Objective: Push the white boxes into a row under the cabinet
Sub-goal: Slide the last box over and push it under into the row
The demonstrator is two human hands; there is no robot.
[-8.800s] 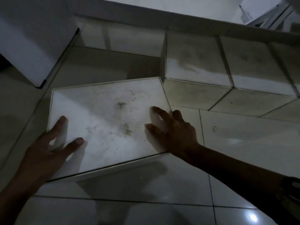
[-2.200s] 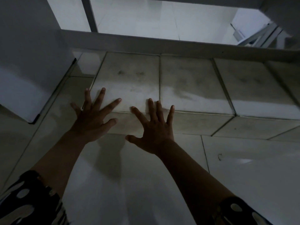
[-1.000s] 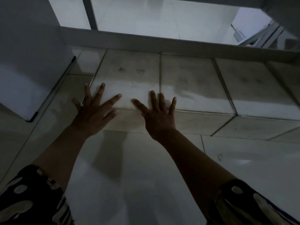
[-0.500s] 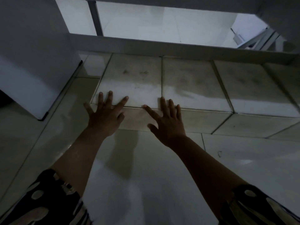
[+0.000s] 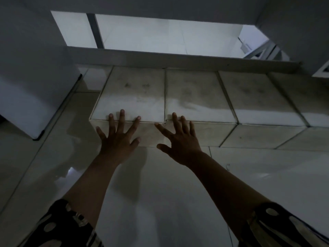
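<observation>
Several white boxes stand side by side in a row on the tiled floor, their far ends under the cabinet's bottom edge (image 5: 178, 58). The leftmost white box (image 5: 131, 97) has my left hand (image 5: 118, 139) flat against its front face, fingers spread, fingertips over its top edge. My right hand (image 5: 179, 139) lies spread on the front where the leftmost box meets the second box (image 5: 197, 97). A third box (image 5: 254, 97) follows to the right, and a further one runs off the right edge. Neither hand grips anything.
A white cabinet side panel (image 5: 30, 82) stands on the floor at the left, its corner close to the leftmost box. Glossy floor tiles (image 5: 160, 193) stretch toward me. A metal frame (image 5: 263, 50) shows beyond the cabinet at the upper right.
The loose box that lay askew on the floor now stands in line as the leftmost of the row. In the last second both hands slid back from its top to its front face.
</observation>
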